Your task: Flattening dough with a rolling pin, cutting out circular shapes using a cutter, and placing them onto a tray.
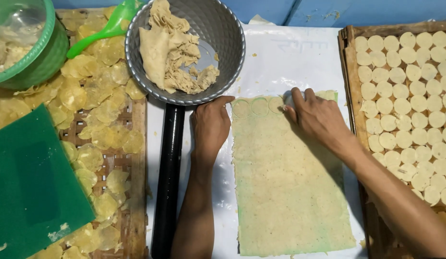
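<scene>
Head view: right hand [315, 114] grasps what looks like a round cutter, pressing the dough sheet's [287, 177] far edge; left hand [211, 123], fingers loosely curled, steadies its far-left corner. Press squarely, circles close together.

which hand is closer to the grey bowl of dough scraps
Left. The left hand rests just under the grey bowl, at its lower rim. The right hand presses on the dough sheet, farther off to the bowl's right.
</scene>
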